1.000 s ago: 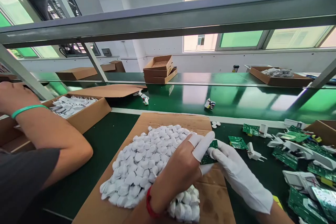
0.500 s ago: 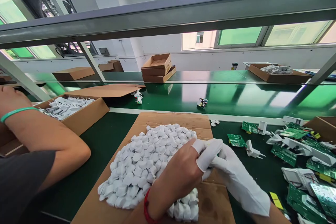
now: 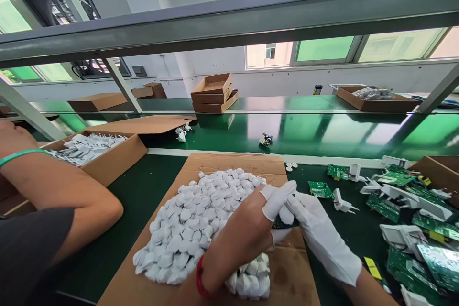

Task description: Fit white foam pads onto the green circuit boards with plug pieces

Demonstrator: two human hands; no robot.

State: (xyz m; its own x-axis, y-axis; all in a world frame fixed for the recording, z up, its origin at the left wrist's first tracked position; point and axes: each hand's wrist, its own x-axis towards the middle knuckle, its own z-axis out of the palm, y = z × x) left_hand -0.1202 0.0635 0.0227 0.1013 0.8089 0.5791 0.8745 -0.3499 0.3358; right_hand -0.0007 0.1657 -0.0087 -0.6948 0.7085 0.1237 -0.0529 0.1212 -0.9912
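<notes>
My left hand (image 3: 247, 222), with white finger covers and a red wristband, is closed on a dark green circuit board (image 3: 281, 223), mostly hidden behind the fingers. My right hand (image 3: 315, 222), in a white glove, meets it at the fingertips. Its fingers are pinched; what they hold is hidden. Between the hands a rounded white piece (image 3: 286, 215) shows against the board. Both hands are above a brown cardboard sheet (image 3: 294, 267). Beside my left forearm lies a big heap of white pads (image 3: 193, 229), with a smaller block of pads (image 3: 253, 279) nearer me.
At right lie several green boards (image 3: 385, 210) with white plug housings (image 3: 343, 202). A co-worker's arm (image 3: 71, 186) reaches in at left by a box of white parts (image 3: 118, 158). Behind runs a green belt (image 3: 222, 131) carrying a small board (image 3: 266, 139); a metal beam (image 3: 229, 21) crosses above.
My hands have shifted slightly, so the dark board and the white piece show more between them. On the belt, the small board and the white parts have moved left.
</notes>
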